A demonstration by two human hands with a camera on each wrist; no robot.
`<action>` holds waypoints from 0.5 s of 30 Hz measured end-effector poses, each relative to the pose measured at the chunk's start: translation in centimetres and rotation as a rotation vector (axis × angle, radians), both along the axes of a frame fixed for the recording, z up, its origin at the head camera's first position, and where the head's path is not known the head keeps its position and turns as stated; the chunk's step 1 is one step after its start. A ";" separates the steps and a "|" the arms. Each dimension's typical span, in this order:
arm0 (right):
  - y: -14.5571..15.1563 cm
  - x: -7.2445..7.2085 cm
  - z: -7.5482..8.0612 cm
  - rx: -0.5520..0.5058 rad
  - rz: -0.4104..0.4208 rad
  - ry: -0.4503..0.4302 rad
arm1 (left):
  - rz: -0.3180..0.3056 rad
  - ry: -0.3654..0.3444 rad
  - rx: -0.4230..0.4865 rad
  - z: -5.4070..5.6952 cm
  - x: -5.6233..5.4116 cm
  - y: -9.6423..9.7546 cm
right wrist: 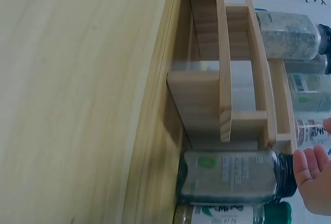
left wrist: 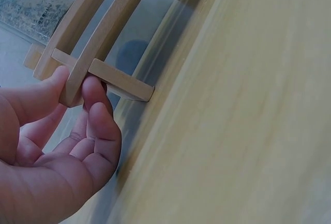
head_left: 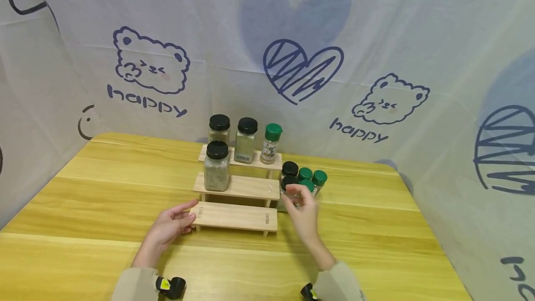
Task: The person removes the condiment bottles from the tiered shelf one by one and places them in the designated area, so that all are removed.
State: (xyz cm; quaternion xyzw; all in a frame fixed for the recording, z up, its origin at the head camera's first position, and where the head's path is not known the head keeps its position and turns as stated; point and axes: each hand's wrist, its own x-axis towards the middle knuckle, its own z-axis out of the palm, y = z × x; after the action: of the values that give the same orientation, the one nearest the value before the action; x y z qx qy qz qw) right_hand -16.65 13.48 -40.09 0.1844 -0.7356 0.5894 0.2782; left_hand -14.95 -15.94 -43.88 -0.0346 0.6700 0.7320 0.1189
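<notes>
My left hand pinches the left end of the lowest shelf of a three-step wooden rack; in the left wrist view the thumb lies above the board and fingers below. At the rack's right side, my right hand hovers by a black-lidded spice jar, fingers loosely bent near its lid, nothing visibly gripped. One black-lidded jar stands on the middle shelf. The top shelf bears two black-lidded jars and a green-capped shaker.
Beside the rack on the right, several jars cluster, among them a green-capped one and a black-lidded one. The yellow wooden table ends at a printed cloth behind.
</notes>
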 end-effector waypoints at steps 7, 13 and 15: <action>-1.1 -0.6 -0.3 -0.008 0.023 0.001 | 0.002 -0.009 0.012 0.0 -0.1 0.0; -2.3 -0.8 0.1 -0.031 0.061 -0.020 | 0.007 -0.007 0.016 0.0 0.0 0.0; -2.7 -0.8 0.3 -0.033 0.068 -0.040 | 0.011 -0.011 0.015 0.0 0.0 0.0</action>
State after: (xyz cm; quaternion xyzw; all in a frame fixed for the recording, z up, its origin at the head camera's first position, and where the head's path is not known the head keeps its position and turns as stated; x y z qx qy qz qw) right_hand -17.44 10.79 -39.80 0.1928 -0.7246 0.6141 0.2461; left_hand -14.90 -15.91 -43.90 -0.0417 0.6636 0.7374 0.1188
